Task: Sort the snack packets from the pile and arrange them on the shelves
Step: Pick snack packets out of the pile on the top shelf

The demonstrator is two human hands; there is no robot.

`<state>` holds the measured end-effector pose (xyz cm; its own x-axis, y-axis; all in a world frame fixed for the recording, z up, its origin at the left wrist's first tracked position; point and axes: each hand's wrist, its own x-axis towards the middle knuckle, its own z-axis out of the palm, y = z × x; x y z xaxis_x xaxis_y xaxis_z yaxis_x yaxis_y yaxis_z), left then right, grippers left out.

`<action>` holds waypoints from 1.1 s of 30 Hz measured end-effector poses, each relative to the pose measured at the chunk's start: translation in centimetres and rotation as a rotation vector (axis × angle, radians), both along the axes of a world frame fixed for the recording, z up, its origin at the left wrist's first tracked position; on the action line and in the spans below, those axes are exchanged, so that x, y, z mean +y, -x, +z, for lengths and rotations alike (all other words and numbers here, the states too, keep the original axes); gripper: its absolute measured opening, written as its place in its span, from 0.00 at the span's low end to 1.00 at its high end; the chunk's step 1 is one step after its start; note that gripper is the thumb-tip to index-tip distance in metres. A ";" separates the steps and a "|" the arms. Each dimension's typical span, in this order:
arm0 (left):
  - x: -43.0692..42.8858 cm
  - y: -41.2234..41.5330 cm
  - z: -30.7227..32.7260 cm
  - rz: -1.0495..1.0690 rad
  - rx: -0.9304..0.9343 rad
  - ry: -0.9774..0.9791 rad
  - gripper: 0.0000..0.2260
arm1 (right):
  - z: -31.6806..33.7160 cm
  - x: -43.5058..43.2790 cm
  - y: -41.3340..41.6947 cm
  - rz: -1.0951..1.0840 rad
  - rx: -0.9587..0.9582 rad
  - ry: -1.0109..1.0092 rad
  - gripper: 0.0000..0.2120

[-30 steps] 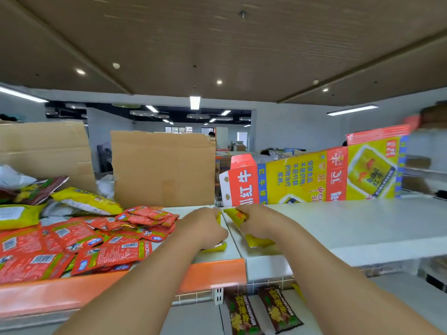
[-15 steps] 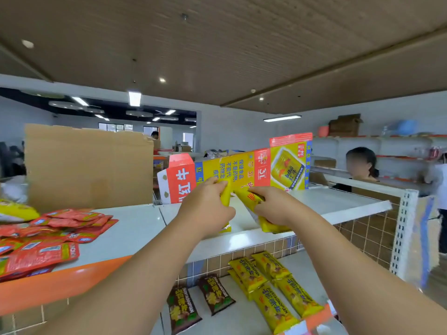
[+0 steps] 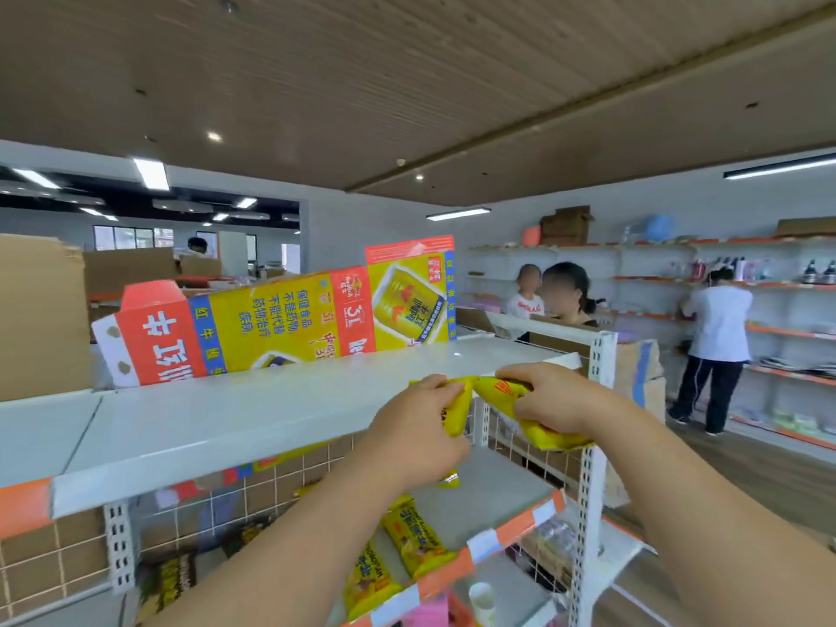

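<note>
top shelf [image 3: 217, 427]: a white board is running across the middle of the frame.
printed carton [image 3: 280, 319]: is lying flattened along that board's back edge, centre-left.
lower shelf [image 3: 497, 486]: is showing below centre, with shelved yellow packets [image 3: 416, 540] lying near its orange front strip.
left hand [image 3: 416, 436]: is curling round one yellow packet at centre frame.
right hand [image 3: 552, 395]: is pinching a second, just right of centre.
held packets [image 3: 543, 434]: are hanging in the air, top ends touching.
step: sorted packets are seemingly being carried to the rack.
next move: probably lowering both beside the matching row, laying them flat.
</note>
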<state>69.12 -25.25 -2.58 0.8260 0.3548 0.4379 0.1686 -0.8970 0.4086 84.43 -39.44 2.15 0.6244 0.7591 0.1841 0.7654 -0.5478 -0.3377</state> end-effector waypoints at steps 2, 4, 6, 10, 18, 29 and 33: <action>-1.5 -2.4 -1.0 0.009 0.018 0.011 0.33 | -1.2 -1.7 -2.4 -0.004 0.024 0.000 0.29; -2.7 -4.4 -2.1 0.027 0.046 0.040 0.31 | -2.6 -2.9 -4.6 0.019 0.053 -0.001 0.28; -3.5 -5.8 -3.4 0.052 0.085 0.065 0.30 | -4.0 -3.6 -6.1 0.050 0.078 0.016 0.24; -3.2 -7.5 -6.7 0.109 0.125 0.111 0.32 | -7.8 -3.4 -7.9 0.095 0.138 0.034 0.22; 1.5 -6.9 -15.3 0.273 0.199 0.185 0.29 | -16.5 2.5 -8.7 0.202 0.256 0.016 0.20; 10.2 -5.0 -25.0 0.405 0.319 0.269 0.36 | -28.2 13.5 -7.8 0.239 0.328 0.108 0.30; 11.3 -5.3 -28.0 0.423 0.360 0.272 0.37 | -31.0 16.1 -8.1 0.196 0.321 0.113 0.33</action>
